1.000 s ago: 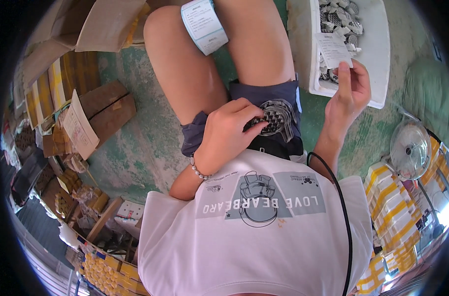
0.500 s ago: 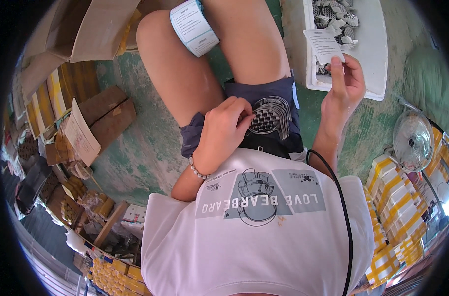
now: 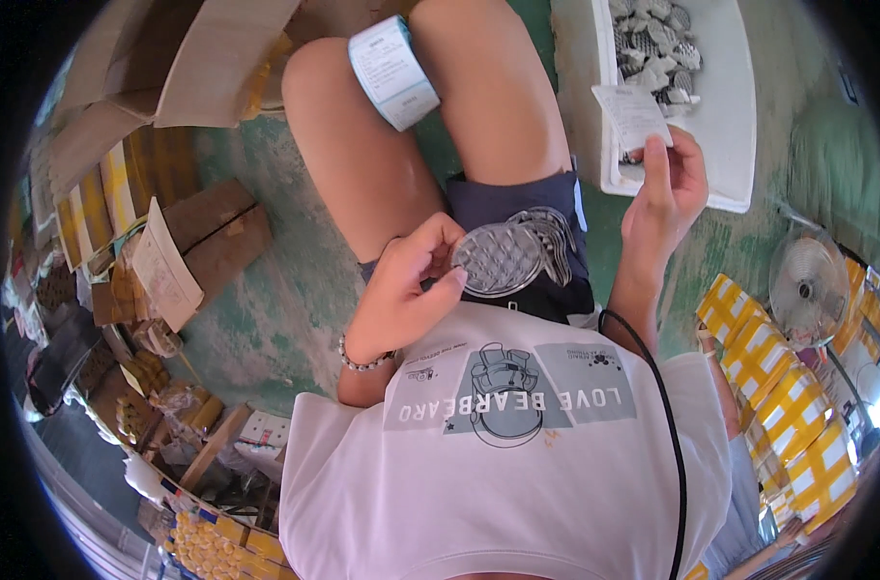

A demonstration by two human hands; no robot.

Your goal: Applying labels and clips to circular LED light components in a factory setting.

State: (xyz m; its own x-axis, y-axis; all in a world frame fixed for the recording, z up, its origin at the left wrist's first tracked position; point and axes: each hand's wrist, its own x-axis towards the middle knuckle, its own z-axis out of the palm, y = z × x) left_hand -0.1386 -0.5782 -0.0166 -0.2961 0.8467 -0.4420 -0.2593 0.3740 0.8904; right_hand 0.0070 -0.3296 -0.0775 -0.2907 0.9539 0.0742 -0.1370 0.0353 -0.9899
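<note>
My left hand (image 3: 411,285) pinches the edge of an oval grey piece (image 3: 500,261) with a raised diamond pattern, between thumb and fingers. It is lifted off a small stack of similar pieces (image 3: 556,242) on my lap, and partly covers them. My right hand (image 3: 668,193), raised at the right, grips a printed white label (image 3: 631,114) by its lower corner. Beyond the label is a white foam box (image 3: 735,159) holding many grey patterned pieces (image 3: 657,48) with white labels on them. A roll of labels (image 3: 393,72) rests across my thighs.
Open cardboard boxes (image 3: 213,68) stand at the far left, with another carton (image 3: 217,232) nearer. Yellow-and-white taped parcels (image 3: 783,406) are piled at the right beside a fan (image 3: 809,280). Part of another person (image 3: 735,483) shows at the lower right. A black cable (image 3: 677,445) runs down my shirt.
My left hand has drawn one patterned piece leftward off the stack and tilted it up. My right hand still holds the label. Another person has come into view at the lower right.
</note>
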